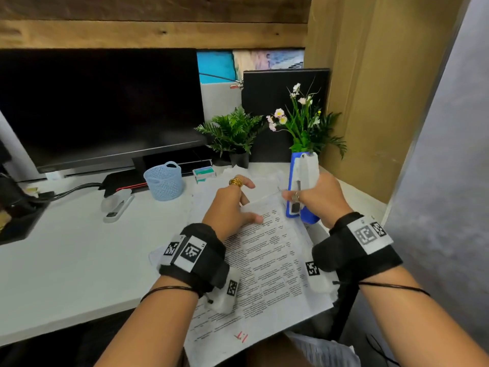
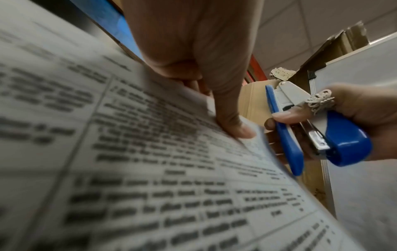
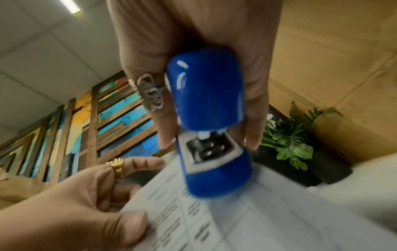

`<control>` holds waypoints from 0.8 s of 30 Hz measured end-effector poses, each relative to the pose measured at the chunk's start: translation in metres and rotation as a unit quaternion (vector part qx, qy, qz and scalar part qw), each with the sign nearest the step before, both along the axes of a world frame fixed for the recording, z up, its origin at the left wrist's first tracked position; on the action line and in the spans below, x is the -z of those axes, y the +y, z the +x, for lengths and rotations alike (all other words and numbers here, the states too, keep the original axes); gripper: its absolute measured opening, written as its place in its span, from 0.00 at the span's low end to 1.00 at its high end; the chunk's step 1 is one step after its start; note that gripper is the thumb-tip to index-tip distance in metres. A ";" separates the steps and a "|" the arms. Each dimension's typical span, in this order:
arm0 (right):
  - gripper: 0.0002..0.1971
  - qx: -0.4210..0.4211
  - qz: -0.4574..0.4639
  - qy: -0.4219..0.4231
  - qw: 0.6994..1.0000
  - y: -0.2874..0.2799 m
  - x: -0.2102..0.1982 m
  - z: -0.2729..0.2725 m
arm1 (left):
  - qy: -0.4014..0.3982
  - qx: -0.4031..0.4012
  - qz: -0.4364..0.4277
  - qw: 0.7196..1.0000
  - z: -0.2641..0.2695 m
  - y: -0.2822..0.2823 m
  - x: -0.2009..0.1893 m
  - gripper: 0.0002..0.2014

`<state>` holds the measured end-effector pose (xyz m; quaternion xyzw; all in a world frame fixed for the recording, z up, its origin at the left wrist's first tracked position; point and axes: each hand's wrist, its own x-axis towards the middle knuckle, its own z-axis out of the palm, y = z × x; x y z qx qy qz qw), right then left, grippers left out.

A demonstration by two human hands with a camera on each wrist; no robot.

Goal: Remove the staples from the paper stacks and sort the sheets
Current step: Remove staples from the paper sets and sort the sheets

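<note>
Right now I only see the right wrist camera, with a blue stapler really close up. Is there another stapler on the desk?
Observer: Yes. Besides the blue stapler in the right hand, a white stapler lies on the desk, left of a light blue basket.
Child: What's behind the basket?
Observer: A big monitor with a black screen.
Child: Is the paper lying all on the desk?
Observer: No. The paper stack, pinched by the left hand, reaches past the desk's front edge towards the person.
</note>
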<state>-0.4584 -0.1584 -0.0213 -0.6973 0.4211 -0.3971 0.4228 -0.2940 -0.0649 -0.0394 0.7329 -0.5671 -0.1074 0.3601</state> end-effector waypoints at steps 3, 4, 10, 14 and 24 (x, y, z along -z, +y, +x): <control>0.13 -0.058 0.028 0.036 0.997 0.001 0.003 -0.004 | -0.005 0.009 -0.026 1.000 -0.004 -0.001 -0.001 0.34; 0.12 -0.088 0.055 0.032 0.994 0.001 0.004 -0.005 | -0.004 0.013 -0.035 0.999 -0.005 -0.002 -0.002 0.34; 0.12 -0.040 0.073 -0.013 0.996 -0.005 0.017 0.001 | -0.145 -0.027 0.024 0.989 0.000 0.010 -0.005 0.27; 0.11 -0.012 0.095 -0.052 0.994 -0.020 0.020 -0.002 | -0.213 -0.077 0.124 0.966 0.033 0.039 -0.004 0.27; 0.20 0.046 0.039 0.019 0.998 -0.020 0.026 0.010 | -0.097 -0.102 0.088 0.986 0.058 0.058 0.017 0.16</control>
